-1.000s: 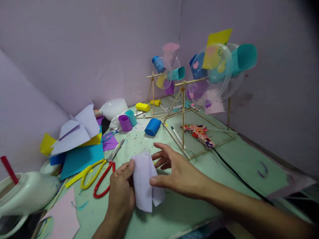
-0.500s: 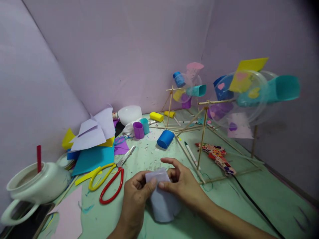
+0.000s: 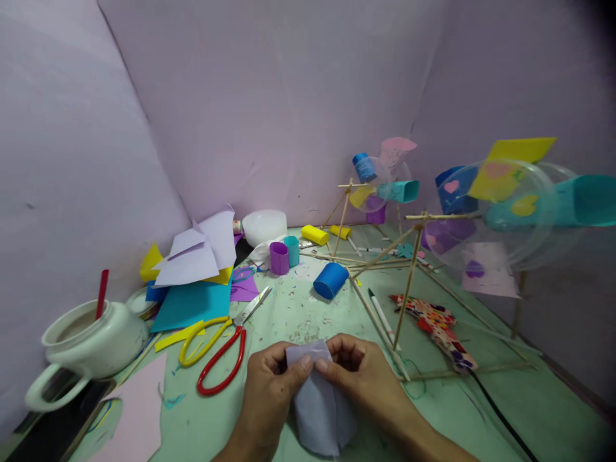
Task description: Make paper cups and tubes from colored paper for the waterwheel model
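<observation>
A pale lavender paper piece [image 3: 318, 410], curved into a rounded shape, is held low in the centre of the view. My left hand [image 3: 272, 385] pinches its upper left edge, thumb on the front and fingers behind. On the upper right edge, my right hand [image 3: 360, 375] grips the same paper, its thumb close to the left thumb and its fingers curled behind. Red and yellow scissors [image 3: 235, 333] lie open on the table left of the hands. Beyond the paper lies a blue paper tube [image 3: 331, 280].
A white pot [image 3: 96, 346] stands left, near stacked coloured paper [image 3: 192, 301]. Purple [image 3: 279, 258] and teal paper tubes stand farther back. On the right are stick frames bearing plastic wheels [image 3: 510, 212] and a patterned glue gun [image 3: 440, 330] with a black cord.
My right hand's raised fingers have curled in behind the paper, and its thumb has moved along the top edge. The view has shifted, so the scene sits slightly lower and farther right.
</observation>
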`<state>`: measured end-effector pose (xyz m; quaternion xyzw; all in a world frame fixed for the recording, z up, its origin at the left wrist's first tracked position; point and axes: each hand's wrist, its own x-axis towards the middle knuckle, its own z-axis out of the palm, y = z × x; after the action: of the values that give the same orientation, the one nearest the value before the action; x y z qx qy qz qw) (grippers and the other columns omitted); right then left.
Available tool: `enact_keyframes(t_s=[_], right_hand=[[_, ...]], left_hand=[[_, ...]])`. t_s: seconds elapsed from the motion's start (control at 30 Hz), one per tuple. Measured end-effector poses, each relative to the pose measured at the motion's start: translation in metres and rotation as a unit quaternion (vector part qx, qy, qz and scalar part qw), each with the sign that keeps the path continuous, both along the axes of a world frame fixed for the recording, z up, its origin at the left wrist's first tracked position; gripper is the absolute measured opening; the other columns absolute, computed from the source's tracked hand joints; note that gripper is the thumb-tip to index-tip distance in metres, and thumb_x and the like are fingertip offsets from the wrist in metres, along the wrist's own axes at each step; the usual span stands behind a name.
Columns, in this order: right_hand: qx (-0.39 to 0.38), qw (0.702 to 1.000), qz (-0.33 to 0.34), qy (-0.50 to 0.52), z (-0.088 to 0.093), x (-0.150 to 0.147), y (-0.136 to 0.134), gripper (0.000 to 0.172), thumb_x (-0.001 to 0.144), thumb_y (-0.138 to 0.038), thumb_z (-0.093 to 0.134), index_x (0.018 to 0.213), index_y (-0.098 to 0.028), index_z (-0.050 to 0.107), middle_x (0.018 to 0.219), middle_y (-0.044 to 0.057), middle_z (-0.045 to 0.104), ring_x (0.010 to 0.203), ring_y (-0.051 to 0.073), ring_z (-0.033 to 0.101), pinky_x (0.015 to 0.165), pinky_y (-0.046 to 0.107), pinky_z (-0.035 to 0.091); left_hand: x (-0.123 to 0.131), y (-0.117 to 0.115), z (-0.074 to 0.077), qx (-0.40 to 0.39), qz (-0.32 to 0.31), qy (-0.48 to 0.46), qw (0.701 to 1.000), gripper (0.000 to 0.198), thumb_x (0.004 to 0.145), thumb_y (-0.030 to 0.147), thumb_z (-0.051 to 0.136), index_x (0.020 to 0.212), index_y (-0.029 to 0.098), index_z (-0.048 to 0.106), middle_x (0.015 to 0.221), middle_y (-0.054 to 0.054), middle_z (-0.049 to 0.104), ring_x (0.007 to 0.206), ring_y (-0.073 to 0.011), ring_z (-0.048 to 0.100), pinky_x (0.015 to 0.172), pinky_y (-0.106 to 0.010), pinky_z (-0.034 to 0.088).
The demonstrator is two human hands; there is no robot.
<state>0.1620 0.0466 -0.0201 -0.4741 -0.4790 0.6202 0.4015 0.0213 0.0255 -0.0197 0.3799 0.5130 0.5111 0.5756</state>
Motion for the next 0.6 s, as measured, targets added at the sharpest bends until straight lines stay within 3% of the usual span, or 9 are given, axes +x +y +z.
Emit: enact_keyframes(t_s=[0.23, 0.43, 0.6], right_hand=[[0.022, 1.0, 0.001, 0.017, -0.004, 0.0017, 0.0006, 0.034, 0.05, -0.037, 0.079, 0.062, -0.012, 0.06, 0.056, 0.001, 0.057, 0.053, 0.01, 0.046, 0.049, 0.022, 0.036], [0.037, 0.999, 0.012, 0.004, -0.0043, 0.0018, -0.0017, 0.035, 0.055, -0.042, 0.075, 0.063, -0.012, 0.058, 0.057, 0.001, 0.055, 0.053, 0.01, 0.045, 0.049, 0.023, 0.035], [0.04, 0.999, 0.024, -0.009, -0.0012, 0.002, 0.0006, 0.044, 0.055, -0.048, 0.074, 0.078, -0.012, 0.06, 0.07, 0.005, 0.06, 0.063, 0.015, 0.053, 0.058, 0.027, 0.041]], left_hand=[[-0.002, 0.001, -0.0042, 0.015, -0.015, -0.01, 1.0, 0.025, 0.057, 0.033, 0.075, 0.063, 0.011, 0.066, 0.054, -0.001, 0.059, 0.051, -0.0097, 0.047, 0.047, -0.019, 0.034], [0.0006, 0.0008, -0.0041, 0.022, 0.007, -0.008, 1.0, 0.025, 0.054, 0.032, 0.076, 0.055, 0.011, 0.063, 0.049, 0.001, 0.055, 0.047, -0.0081, 0.043, 0.044, -0.018, 0.031], [0.0003, 0.0028, -0.002, -0.012, 0.026, -0.065, 0.997, 0.023, 0.052, 0.03, 0.077, 0.057, 0.012, 0.064, 0.049, 0.0, 0.058, 0.045, -0.0091, 0.046, 0.044, -0.02, 0.034]])
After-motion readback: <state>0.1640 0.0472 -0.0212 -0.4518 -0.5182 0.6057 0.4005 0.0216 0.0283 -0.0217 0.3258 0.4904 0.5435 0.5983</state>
